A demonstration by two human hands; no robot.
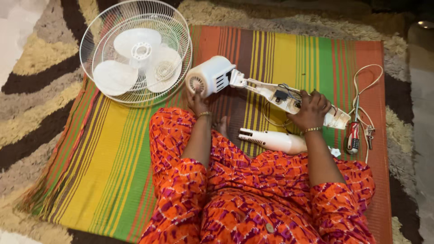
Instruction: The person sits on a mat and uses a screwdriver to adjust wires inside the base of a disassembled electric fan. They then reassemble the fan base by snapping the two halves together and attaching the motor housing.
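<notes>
A white fan motor housing (pixel 210 76) lies on the striped mat, joined to an opened white neck with exposed wires (pixel 282 96). My left hand (pixel 197 100) presses a finger against the motor housing's round rear face. My right hand (pixel 311 110) rests over the opened neck near its wiring and grips it. A separate white cover piece (pixel 271 140) lies just in front of my right wrist, near my knees.
A white wire fan guard with the blade inside (pixel 135 52) lies at the back left. A red-handled screwdriver (pixel 353 137) and a white cord (pixel 366 86) lie to the right. The striped mat (pixel 104 149) sits on a patterned rug.
</notes>
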